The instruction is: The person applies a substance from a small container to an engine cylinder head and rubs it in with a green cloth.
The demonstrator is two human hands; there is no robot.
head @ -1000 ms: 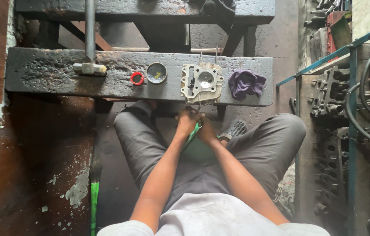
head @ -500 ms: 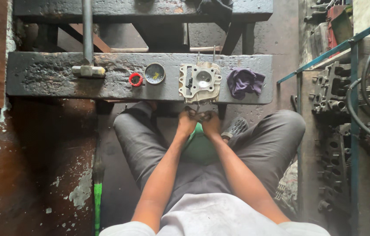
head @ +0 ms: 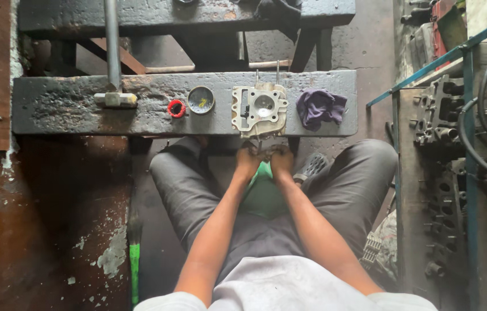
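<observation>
A pale metal engine cylinder head lies on a dark greasy wooden bench, two thin studs rising from its far side. My left hand and my right hand are side by side at its near edge, fingers curled against the underside of that edge. What the fingers pinch there is hidden. A green object shows between my forearms, over my lap.
On the bench lie a hammer at the left, a red ring, a small round tin and a purple rag. Engine parts and black hoses crowd the right side. A green-tipped handle stands left.
Both hands have stayed pressed at the near edge of the cylinder head. The view has shifted slightly; nothing on the bench has moved.
</observation>
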